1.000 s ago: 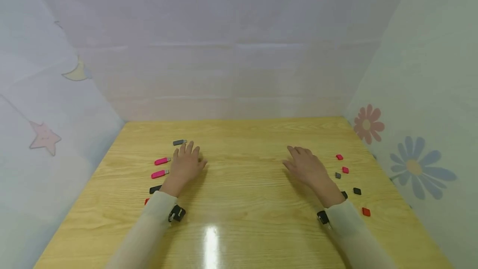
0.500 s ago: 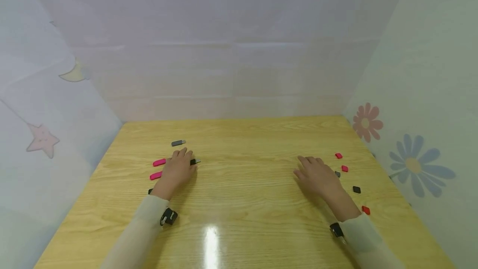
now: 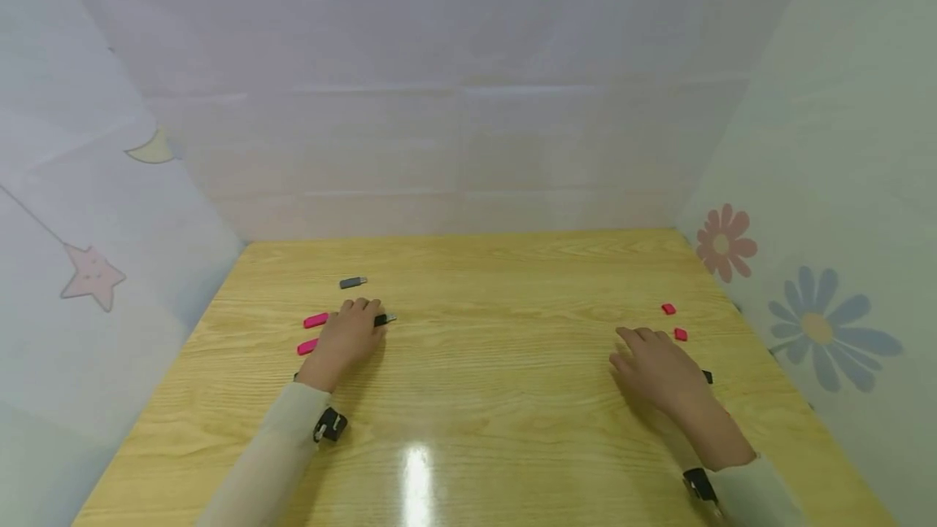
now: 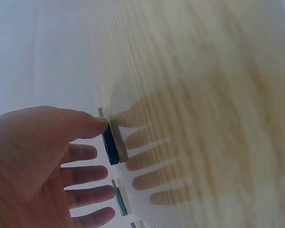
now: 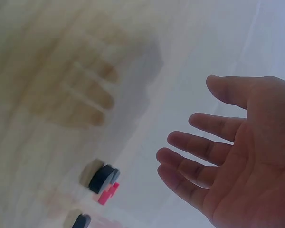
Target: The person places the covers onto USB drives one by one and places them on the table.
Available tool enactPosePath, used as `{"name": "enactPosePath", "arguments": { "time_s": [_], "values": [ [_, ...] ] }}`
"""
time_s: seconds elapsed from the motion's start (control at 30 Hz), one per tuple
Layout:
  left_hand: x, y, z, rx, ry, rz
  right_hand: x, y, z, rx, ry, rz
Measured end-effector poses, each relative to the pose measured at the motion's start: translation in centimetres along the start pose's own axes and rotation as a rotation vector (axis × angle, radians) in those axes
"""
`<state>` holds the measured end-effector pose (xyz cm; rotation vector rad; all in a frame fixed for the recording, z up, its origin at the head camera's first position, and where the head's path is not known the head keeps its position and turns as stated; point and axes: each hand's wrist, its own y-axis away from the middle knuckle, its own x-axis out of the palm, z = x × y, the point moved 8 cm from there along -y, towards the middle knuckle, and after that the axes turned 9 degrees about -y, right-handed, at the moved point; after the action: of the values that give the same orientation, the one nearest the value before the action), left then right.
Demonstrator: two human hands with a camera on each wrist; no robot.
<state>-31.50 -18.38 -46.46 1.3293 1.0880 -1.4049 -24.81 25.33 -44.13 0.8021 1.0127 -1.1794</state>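
Observation:
My left hand (image 3: 347, 341) hovers low over the left side of the wooden table, fingers extended. A black USB stick (image 3: 381, 320) with a metal plug shows just past its fingers. In the left wrist view the thumb tip overlaps the plug end of that dark stick (image 4: 111, 145), the other fingers spread behind it. Two pink USB sticks (image 3: 316, 320) lie partly beside and under the hand, and a grey one (image 3: 353, 283) lies beyond it. Over the right side my right hand (image 3: 662, 368) is held with relaxed fingers, gripping nothing. Two pink caps (image 3: 681, 334) lie beyond it.
A black cap (image 3: 707, 377) peeks out from behind the right hand. The right wrist view has dark caps (image 5: 100, 178) on the table. Pale cloth walls (image 3: 461, 161) enclose the table's back and sides.
My left hand has drawn back slightly toward the left, exposing the black USB stick. My right hand has moved right and nearer the body, now covering the grey and red caps.

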Motion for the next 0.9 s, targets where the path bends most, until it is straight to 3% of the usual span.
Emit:
{"name": "enactPosePath", "arguments": {
  "time_s": [0.27, 0.9],
  "values": [
    [-0.4, -0.1, 0.0, 0.021, -0.011, -0.017, -0.2, 1.2, -1.2, -0.012, -0.002, 0.000],
    [-0.5, -0.3, -0.4, 0.042, -0.066, 0.016, -0.5, 3.5, -3.1, -0.021, 0.027, -0.037]
  ]
}}
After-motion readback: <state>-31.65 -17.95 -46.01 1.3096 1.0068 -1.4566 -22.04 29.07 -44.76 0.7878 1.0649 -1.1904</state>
